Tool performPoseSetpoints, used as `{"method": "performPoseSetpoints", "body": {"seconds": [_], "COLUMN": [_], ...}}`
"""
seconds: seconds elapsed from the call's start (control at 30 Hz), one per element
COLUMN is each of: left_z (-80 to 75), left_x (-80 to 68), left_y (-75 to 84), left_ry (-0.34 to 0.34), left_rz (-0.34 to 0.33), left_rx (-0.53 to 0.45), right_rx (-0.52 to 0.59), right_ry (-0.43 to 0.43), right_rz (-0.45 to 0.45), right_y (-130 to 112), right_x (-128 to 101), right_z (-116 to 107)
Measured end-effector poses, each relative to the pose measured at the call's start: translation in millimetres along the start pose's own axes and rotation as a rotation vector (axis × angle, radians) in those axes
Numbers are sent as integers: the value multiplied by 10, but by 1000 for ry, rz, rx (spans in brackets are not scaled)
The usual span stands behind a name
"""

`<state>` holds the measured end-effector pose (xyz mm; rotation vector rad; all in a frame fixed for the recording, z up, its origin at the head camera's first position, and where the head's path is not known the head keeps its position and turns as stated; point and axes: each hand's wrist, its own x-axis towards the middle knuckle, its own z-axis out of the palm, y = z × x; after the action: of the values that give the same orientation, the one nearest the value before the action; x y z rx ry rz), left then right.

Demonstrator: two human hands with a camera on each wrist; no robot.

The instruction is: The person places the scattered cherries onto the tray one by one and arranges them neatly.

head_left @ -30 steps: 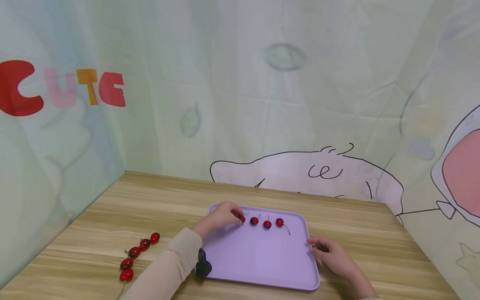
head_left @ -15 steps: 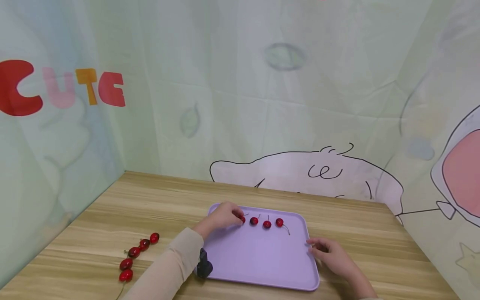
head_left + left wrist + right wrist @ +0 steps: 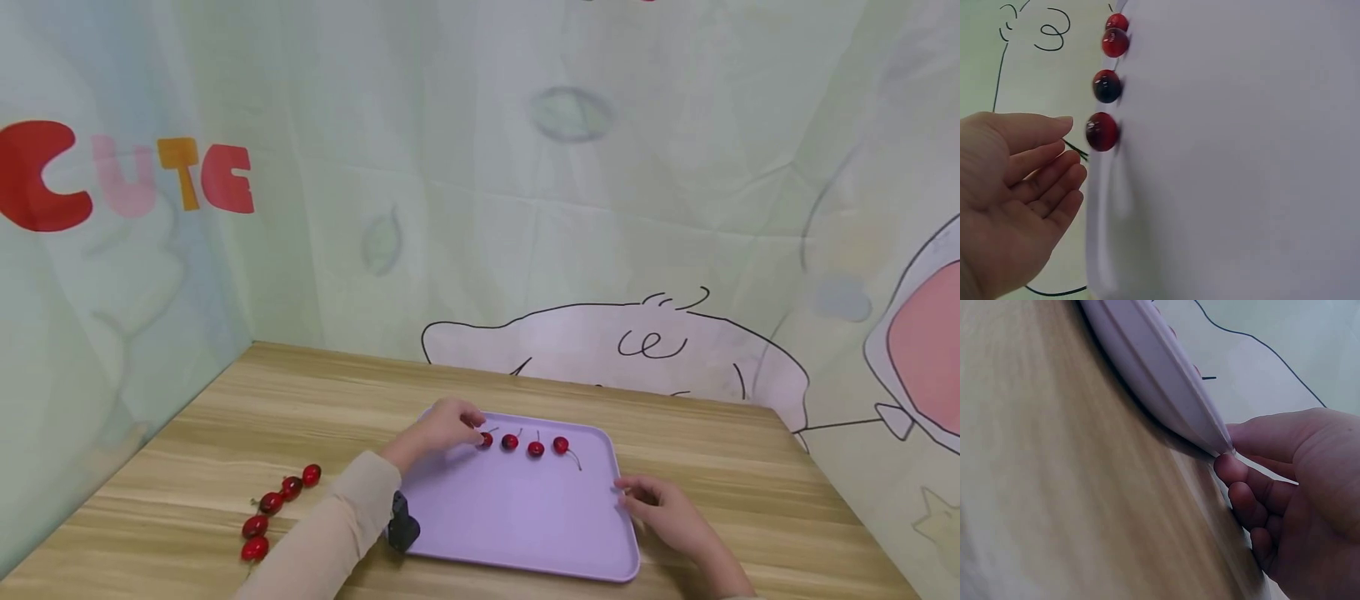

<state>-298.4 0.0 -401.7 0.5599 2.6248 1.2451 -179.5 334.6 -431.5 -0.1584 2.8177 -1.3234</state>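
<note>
A lilac tray (image 3: 517, 517) lies on the wooden table. Along its far side runs a row of red cherries with stems; the leftmost cherry (image 3: 487, 439) sits right by my left hand (image 3: 450, 423). In the left wrist view, a small gap shows between that cherry (image 3: 1102, 132) and my relaxed fingers (image 3: 1054, 181), which hold nothing. My right hand (image 3: 663, 510) pinches the right rim of the tray. The right wrist view shows the tray edge (image 3: 1175, 394) between thumb and fingertip.
On the table left of the tray, several more cherries (image 3: 255, 526) form a slanting line. A black wrist camera (image 3: 402, 525) on the left sleeve overlaps the tray's near left corner. Printed fabric (image 3: 480, 208) stands behind the table.
The fingers of my left hand have let go of the leftmost cherry and drawn slightly away from it. The cherry stays in the row. My right hand keeps its place at the rim.
</note>
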Motion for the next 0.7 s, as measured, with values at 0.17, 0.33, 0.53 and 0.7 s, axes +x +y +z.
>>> {"method": "performPoseSetpoints", "body": {"seconds": [0.17,0.33,0.53,0.7], "left_z": [-208,-491,-791,-974], "left_x": [-62,-186,-353,-511], "left_y": [50,129,206,240], "left_ry": [10,19,27,40], "left_rz": [57,121,178,166], "left_rx": [9,19,22,-2], "right_rx": [2,9,0,6], "right_ry": [-1,0,4,1], "right_rz": [-10,-16,-7,-3], "right_y": [-4,1,6,4], "right_x": [2,6,3,1], "right_z": [1,2,3,4]}}
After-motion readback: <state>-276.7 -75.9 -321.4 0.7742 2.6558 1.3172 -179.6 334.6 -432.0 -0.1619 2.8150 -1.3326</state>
